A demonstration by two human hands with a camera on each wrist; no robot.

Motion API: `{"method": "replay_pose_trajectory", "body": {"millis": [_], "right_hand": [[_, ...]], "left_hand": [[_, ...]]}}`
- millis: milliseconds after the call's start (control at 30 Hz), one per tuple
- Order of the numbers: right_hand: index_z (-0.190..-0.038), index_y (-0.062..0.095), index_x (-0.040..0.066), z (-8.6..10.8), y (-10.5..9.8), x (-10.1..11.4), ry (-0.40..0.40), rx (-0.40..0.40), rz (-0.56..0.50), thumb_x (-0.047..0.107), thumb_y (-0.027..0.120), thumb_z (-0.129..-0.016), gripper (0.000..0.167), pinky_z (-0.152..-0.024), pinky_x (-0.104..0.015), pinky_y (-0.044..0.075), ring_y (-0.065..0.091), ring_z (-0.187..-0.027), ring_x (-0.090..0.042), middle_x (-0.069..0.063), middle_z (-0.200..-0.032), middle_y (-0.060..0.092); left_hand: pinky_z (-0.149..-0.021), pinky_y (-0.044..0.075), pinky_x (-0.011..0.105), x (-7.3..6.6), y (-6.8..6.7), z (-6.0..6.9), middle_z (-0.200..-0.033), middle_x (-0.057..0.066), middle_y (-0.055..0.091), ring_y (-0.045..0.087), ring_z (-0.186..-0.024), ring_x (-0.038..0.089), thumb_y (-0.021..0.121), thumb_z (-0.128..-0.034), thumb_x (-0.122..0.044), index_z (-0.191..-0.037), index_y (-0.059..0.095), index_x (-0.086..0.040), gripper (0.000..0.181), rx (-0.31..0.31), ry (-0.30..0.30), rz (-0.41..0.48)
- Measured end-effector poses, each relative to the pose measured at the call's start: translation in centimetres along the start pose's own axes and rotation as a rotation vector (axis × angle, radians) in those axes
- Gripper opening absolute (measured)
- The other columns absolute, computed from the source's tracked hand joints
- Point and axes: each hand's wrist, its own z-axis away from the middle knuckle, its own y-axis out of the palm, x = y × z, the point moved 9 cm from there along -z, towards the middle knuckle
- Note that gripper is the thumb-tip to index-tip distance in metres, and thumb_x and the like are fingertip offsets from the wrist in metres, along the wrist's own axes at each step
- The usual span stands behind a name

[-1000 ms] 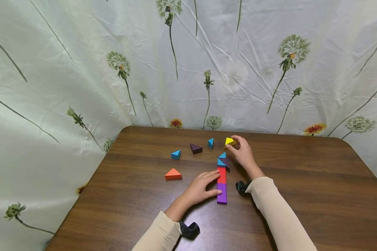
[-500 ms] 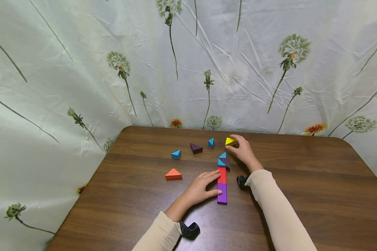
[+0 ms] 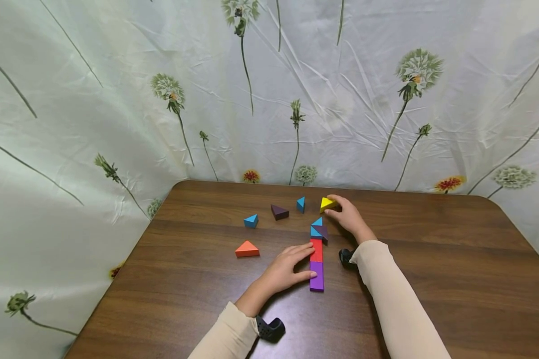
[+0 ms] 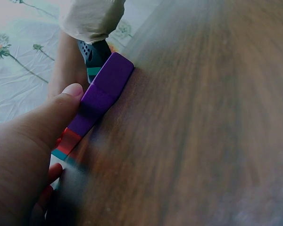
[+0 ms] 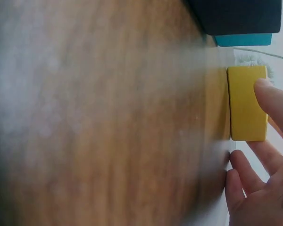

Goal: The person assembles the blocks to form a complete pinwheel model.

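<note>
In the head view, my right hand (image 3: 348, 218) pinches a yellow triangular block (image 3: 327, 204) near the far side of the table. The right wrist view shows the thumb on the face of that yellow block (image 5: 247, 103), which stands on the tabletop. My left hand (image 3: 284, 271) lies left of a column of blocks, fingers extended. Its fingertips touch the red block (image 3: 316, 251) and its thumb rests on the purple block (image 3: 317, 281). Above the red block sit two small blue triangles (image 3: 315, 232) and a dark purple triangle (image 3: 324, 232).
Loose blocks lie left of the column: an orange triangle (image 3: 247, 249), a blue triangle (image 3: 251, 221), a dark purple triangle (image 3: 279, 212) and another blue triangle (image 3: 300, 204). Behind the brown wooden table (image 3: 184, 289) hangs a pale curtain (image 3: 355, 99) printed with dandelions.
The yellow block has turned slightly in my right hand's pinch, and that hand has shifted a little. My left hand and the column stay in place.
</note>
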Motion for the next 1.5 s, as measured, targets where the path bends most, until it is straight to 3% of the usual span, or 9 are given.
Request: {"method": "replay_pose_trajectory", "body": {"millis": [267, 800, 1067, 1300, 1500], "right_hand": [[-0.122, 0.050, 0.001, 0.0, -0.1, -0.1, 0.003, -0.042, -0.053, 0.011, 0.053, -0.091, 0.033, -0.090, -0.048, 0.035, 0.046, -0.102, -0.035, -0.023, -0.120, 0.049], [-0.116, 0.055, -0.002, 0.2, -0.2, 0.4, 0.044, -0.090, -0.082, 0.008, 0.053, -0.091, 0.028, -0.085, -0.045, 0.039, 0.048, -0.098, -0.034, -0.023, -0.115, 0.053], [-0.117, 0.055, -0.002, 0.0, 0.4, 0.6, 0.037, -0.065, -0.116, 0.007, 0.053, -0.090, 0.028, -0.087, -0.045, 0.040, 0.049, -0.100, -0.034, -0.022, -0.116, 0.053], [-0.118, 0.056, 0.002, -0.1, 1.4, 0.8, 0.033, 0.002, -0.099, 0.012, 0.053, -0.091, 0.028, -0.086, -0.044, 0.040, 0.050, -0.101, -0.031, -0.019, -0.115, 0.055], [-0.115, 0.060, 0.006, 0.3, 1.7, 1.5, -0.036, 0.055, -0.161, 0.020, 0.055, -0.091, 0.028, -0.081, -0.041, 0.043, 0.051, -0.095, -0.029, -0.016, -0.111, 0.056]], "left_hand": [[-0.100, 0.029, 0.039, -0.1, 0.0, 0.0, -0.139, -0.005, 0.037, 0.036, -0.123, 0.017, 0.057, -0.0842, -0.046, -0.133, 0.046, -0.014, 0.059, 0.002, -0.002, 0.001], [-0.100, 0.029, 0.039, -0.3, -0.1, -0.1, -0.139, -0.004, 0.037, 0.036, -0.124, 0.017, 0.057, -0.0842, -0.046, -0.133, 0.046, -0.014, 0.059, -0.002, 0.003, 0.004], [-0.100, 0.029, 0.039, -0.2, -0.1, 0.0, -0.139, -0.004, 0.037, 0.036, -0.124, 0.017, 0.057, -0.0845, -0.046, -0.133, 0.046, -0.014, 0.059, -0.004, 0.003, 0.008], [-0.100, 0.029, 0.039, 0.0, -0.1, 0.1, -0.139, -0.005, 0.037, 0.036, -0.123, 0.017, 0.057, -0.0841, -0.046, -0.133, 0.046, -0.014, 0.059, -0.008, 0.005, 0.008], [-0.100, 0.029, 0.039, 0.0, -0.1, 0.1, -0.139, -0.004, 0.037, 0.036, -0.123, 0.018, 0.057, -0.0842, -0.046, -0.133, 0.046, -0.014, 0.059, -0.008, 0.008, 0.003]]}}
